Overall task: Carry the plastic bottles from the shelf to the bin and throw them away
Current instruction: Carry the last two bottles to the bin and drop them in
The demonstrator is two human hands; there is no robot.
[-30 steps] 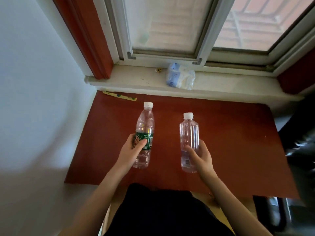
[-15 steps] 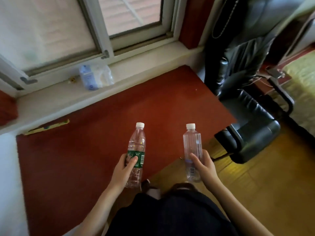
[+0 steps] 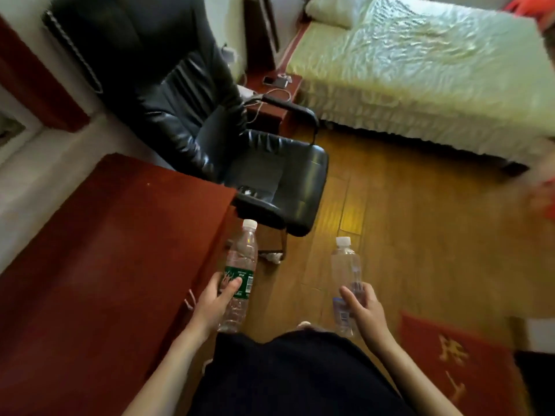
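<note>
Left grip [image 3: 214,304] is curled round the green-labelled bottle [image 3: 241,259], thumb lying across the label, just below the middle of the frame. Right grip [image 3: 365,310] is closed on the lower half of the clear bottle [image 3: 345,265], thumb in front and fingers behind, a little right of centre. Both bottles are held in the air with their white caps pointing toward the top of the frame, well apart from each other. The green-labelled one shows against the edge of the red worktop [image 3: 105,265] at lower left, the clear one against the wooden floor [image 3: 405,220]. A black leather chair [image 3: 240,130] stands at upper centre-left beside the worktop, a bed [image 3: 420,70] with a pale green cover fills the upper right, and a red mat [image 3: 450,355] lies at lower right.
</note>
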